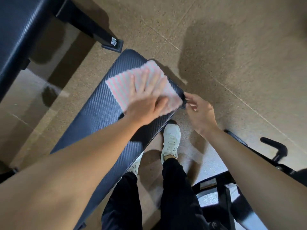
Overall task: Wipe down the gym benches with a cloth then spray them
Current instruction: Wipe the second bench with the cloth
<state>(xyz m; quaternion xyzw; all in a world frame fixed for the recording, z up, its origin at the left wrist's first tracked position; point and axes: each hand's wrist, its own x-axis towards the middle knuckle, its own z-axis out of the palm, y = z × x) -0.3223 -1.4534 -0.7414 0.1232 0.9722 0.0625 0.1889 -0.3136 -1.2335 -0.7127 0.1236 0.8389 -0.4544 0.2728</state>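
A dark blue padded gym bench (99,113) with a woven texture runs diagonally across the middle of the view. A pink-and-white striped cloth (123,83) lies flat on its far end. My left hand (147,100) presses down on the cloth with the fingers spread, blurred by motion. My right hand (199,112) is at the bench's right edge, fingertips touching a small black part at the pad's side. No spray bottle is in view.
A second dark blue bench (18,39) with a black leg (103,35) fills the upper left. Black metal frame parts (272,150) and a base (221,193) sit at the lower right. My white shoes (171,141) stand on the speckled tan floor beside the bench.
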